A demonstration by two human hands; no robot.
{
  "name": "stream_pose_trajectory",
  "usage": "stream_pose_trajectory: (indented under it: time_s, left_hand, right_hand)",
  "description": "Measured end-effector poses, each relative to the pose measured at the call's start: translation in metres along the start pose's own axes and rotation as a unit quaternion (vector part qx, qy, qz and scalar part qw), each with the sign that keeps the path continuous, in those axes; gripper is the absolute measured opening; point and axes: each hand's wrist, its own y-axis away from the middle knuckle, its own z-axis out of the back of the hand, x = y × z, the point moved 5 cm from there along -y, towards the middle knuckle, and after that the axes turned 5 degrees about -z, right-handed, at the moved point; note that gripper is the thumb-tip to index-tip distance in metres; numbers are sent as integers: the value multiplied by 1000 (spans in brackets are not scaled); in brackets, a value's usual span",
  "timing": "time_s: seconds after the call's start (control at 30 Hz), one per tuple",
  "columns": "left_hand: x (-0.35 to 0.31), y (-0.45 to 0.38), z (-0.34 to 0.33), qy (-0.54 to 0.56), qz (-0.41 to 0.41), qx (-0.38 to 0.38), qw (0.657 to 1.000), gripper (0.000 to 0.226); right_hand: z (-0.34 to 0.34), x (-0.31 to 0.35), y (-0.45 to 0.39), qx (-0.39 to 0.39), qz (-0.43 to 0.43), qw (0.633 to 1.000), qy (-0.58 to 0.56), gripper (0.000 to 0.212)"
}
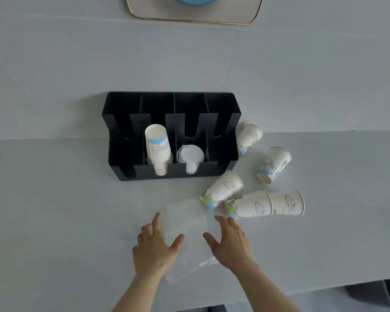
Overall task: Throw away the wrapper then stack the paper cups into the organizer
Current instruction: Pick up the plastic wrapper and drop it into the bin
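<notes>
both hands low in the centre of the frame, palms down, fingers spread. left hand (154,246) and right hand (229,240) on either side of a clear plastic wrapper (187,224), lying flat on the pale table (65,221); fingertips at or over its edges, nothing gripped, actual contact hard to tell. black organizer (171,134) at the middle of the frame, four compartments side by side. second compartment from the left: a stack of paper cups (156,149), tilted, open mouth upward. third compartment: translucent lids (190,155). outer two compartments showing only black. loose paper cups on their sides in the right half: one (249,137) just beside the organizer's right wall, another (274,164) farther right, a third (223,190) below the organizer's lower right corner, base touching the wrapper's far corner, and a nested pair (266,203) just right of the right hand. gold-rimmed tray (196,19) at the top edge.
</notes>
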Motion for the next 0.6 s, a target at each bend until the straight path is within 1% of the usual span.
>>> stream_pose_trajectory:
  time_s: [0.03,0.1,0.17,0.3,0.43,0.53,0.6]
  left_hand:
    - [1,1,-2,4,11,6,1000,100]
    - [3,3,-8,-14,25,-7,1000,100]
    - [3,7,-14,1,38,-10,999,98]
    - [3,19,-28,108,88,-11,990,88]
    - [6,36,-37,201,137,-51,969,74]
    - [6,50,-33,231,148,-90,957,67]
    - [9,60,-29,256,161,-119,946,66]
  right_hand:
    - [-4,-2,0,12,-6,1000,-6,64]
    - [-13,-4,-2,23,-10,1000,-4,64]
    - [-19,-7,-3,38,-18,999,-11,63]
    - [-23,-12,-11,49,-28,997,-50,57]
    - [-19,-26,-19,67,-38,990,-121,49]
    - [-17,-27,-20,84,-11,985,-148,41]
    - [-17,-17,-20,92,14,983,-157,38]
